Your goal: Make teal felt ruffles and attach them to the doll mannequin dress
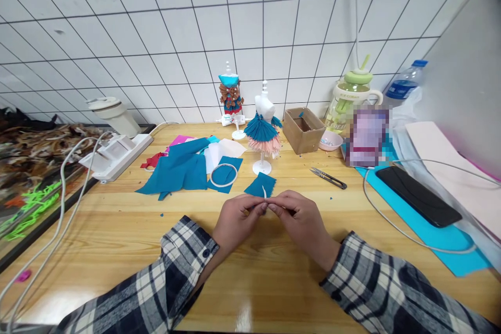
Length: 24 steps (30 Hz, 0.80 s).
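My left hand and my right hand meet at the middle of the table, fingertips pinched together. Between them rises a thin white strip; its lower end is hidden by the fingers. Just beyond the fingertips lies a small teal fabric square with a zigzag edge. Behind it stands a white mini dress form wearing a teal and pink pleated dress. Left of that, a white ring rests on a teal piece. Thread snips lie to the right.
Larger teal cloth and scraps lie left. At the back are a second dress form, a cardboard box, a pink bowl and a green-lidded bottle. A power strip with cables stands left; a black case lies right.
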Available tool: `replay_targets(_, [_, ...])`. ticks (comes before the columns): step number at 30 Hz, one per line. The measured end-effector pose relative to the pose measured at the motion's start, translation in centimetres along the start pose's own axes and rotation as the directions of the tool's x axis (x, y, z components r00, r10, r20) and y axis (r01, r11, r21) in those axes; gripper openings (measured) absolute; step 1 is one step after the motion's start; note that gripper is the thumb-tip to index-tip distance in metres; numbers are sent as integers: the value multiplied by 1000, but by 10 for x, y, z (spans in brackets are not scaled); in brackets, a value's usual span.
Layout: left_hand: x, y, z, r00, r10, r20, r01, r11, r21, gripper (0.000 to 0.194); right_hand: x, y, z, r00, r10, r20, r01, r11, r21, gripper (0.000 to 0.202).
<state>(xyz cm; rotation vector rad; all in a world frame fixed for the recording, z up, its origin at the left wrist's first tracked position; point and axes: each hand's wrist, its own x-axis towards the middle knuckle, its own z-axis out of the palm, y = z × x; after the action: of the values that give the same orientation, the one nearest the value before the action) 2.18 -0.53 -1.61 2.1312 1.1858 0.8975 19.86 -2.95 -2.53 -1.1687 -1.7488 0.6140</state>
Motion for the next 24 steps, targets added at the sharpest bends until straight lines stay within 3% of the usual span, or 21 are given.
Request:
replay_targets(9, [-1,6,0,994,-5,-106,5,1000,0,15,-2,-7,-2,1000,-22,-8,22,1000,-2,21])
replay_targets(15, [2,11,-2,995,-63,-75,58,996,-69,21,-2,-5,-2,998,-56,14,57,997,-57,22])
replay_targets(24, [2,7,-1,999,-45,-24,41,989,-141,26,-1,-2,-6,997,-76,18,78,983,-164,22])
